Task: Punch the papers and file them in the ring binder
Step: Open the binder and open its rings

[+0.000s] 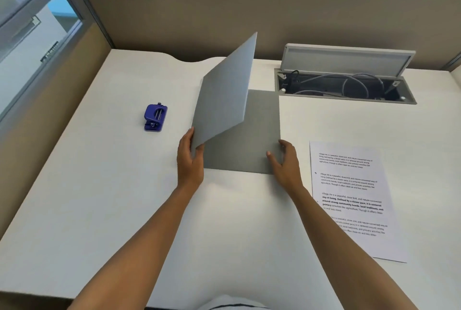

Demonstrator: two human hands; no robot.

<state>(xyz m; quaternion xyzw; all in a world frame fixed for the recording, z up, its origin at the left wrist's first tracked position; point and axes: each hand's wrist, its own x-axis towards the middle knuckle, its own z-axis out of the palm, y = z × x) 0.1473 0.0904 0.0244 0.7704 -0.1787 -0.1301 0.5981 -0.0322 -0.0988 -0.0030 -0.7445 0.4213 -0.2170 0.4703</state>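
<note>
A grey ring binder (259,135) lies in the middle of the white desk. Its front cover (224,95) is lifted and tilted up to the left. My left hand (190,160) grips the lower corner of that raised cover. My right hand (284,162) presses flat on the binder's lower right corner, fingers spread. The rings are hidden behind the cover. Printed papers (354,197) lie on the desk to the right of my right hand. A blue hole punch (155,118) stands on the desk to the left of the binder.
An open cable tray (349,85) with its lid raised and wires inside sits at the back right. Beige cubicle partitions (224,15) wall the desk at the back and left. The desk's front edge (37,293) is near my body.
</note>
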